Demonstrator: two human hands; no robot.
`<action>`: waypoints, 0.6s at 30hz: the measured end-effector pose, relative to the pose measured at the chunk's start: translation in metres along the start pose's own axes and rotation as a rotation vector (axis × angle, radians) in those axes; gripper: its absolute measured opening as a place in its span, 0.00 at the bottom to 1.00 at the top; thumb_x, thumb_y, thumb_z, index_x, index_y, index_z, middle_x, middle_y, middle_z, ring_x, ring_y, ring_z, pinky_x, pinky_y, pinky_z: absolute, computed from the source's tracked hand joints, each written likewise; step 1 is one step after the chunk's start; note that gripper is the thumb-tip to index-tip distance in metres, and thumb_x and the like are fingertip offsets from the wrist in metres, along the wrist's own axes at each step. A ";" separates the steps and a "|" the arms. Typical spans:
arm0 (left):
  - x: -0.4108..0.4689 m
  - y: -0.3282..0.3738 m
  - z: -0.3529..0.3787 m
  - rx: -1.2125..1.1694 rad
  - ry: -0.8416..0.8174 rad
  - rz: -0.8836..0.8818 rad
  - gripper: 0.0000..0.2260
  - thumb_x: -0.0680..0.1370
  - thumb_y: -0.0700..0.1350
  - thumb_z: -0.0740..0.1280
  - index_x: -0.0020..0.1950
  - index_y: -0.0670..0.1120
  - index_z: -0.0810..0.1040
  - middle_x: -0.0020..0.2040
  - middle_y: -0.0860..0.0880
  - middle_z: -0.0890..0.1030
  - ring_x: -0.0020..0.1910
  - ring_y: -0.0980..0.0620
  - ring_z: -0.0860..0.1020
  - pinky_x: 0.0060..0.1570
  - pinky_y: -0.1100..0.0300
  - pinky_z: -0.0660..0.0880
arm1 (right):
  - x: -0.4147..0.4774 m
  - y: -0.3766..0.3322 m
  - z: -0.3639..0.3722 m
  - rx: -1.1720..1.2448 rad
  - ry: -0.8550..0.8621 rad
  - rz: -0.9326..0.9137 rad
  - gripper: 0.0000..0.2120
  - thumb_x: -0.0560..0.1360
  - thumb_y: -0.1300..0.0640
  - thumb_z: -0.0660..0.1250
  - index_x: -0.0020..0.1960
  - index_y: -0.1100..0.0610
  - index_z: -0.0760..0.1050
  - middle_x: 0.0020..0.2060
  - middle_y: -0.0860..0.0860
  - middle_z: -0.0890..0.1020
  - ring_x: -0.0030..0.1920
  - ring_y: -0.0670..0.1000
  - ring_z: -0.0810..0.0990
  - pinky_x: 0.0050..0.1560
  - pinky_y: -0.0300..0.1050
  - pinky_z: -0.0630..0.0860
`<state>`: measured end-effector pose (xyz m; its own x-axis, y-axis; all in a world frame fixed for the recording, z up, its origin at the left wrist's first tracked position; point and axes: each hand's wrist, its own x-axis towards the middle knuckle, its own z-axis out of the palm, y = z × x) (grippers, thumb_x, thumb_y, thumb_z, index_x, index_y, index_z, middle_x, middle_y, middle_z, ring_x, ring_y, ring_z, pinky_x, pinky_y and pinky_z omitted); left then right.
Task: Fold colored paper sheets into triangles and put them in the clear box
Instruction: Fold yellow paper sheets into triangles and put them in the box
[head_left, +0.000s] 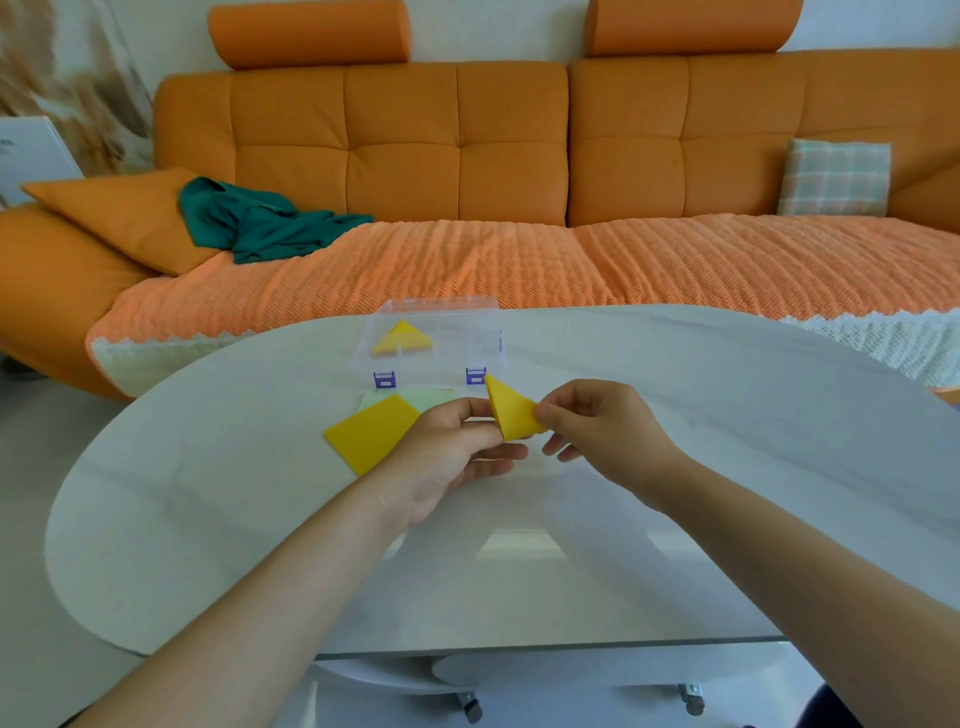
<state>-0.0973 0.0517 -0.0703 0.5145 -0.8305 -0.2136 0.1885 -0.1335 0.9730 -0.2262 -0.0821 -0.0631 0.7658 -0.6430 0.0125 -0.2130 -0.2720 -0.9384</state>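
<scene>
The left hand (452, 452) and the right hand (597, 421) hold a folded yellow triangle (513, 415) above the worktop (701, 374), fingers pinching its lower edge and right corner. Behind it, the clear box (467, 332), its walls faint, holds a second yellow triangle (402, 339). A yellow sheet (363, 434), partly behind the left hand, hides most of a pale green sheet (434, 397).

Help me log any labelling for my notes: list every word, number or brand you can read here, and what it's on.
No text here can be read.
White panel at the far left: faint dark marks, too blurred to read.
Clear box: pale patches on its purple latches, no letters legible.
</scene>
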 end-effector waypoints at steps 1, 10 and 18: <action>0.000 0.000 0.000 0.011 -0.022 0.003 0.08 0.78 0.39 0.69 0.58 0.44 0.81 0.54 0.46 0.86 0.52 0.47 0.85 0.49 0.56 0.80 | 0.000 -0.001 -0.001 0.018 -0.004 0.012 0.04 0.78 0.58 0.71 0.47 0.58 0.82 0.38 0.53 0.86 0.38 0.52 0.85 0.46 0.53 0.84; 0.002 -0.004 -0.002 0.181 0.180 0.258 0.14 0.78 0.39 0.71 0.62 0.50 0.79 0.43 0.46 0.86 0.42 0.51 0.85 0.44 0.59 0.82 | -0.001 0.001 -0.005 0.010 -0.035 -0.012 0.06 0.77 0.65 0.68 0.52 0.57 0.80 0.38 0.55 0.85 0.36 0.51 0.84 0.45 0.49 0.84; -0.001 -0.007 0.004 0.194 0.163 0.259 0.11 0.79 0.37 0.68 0.58 0.49 0.80 0.43 0.45 0.86 0.42 0.46 0.86 0.41 0.56 0.83 | -0.003 0.001 -0.003 -0.048 -0.054 0.020 0.04 0.77 0.58 0.71 0.48 0.54 0.85 0.35 0.51 0.85 0.33 0.45 0.81 0.42 0.43 0.82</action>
<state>-0.1021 0.0510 -0.0765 0.6537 -0.7553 0.0466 -0.1203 -0.0429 0.9918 -0.2309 -0.0826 -0.0630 0.7925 -0.6092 -0.0263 -0.2565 -0.2939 -0.9208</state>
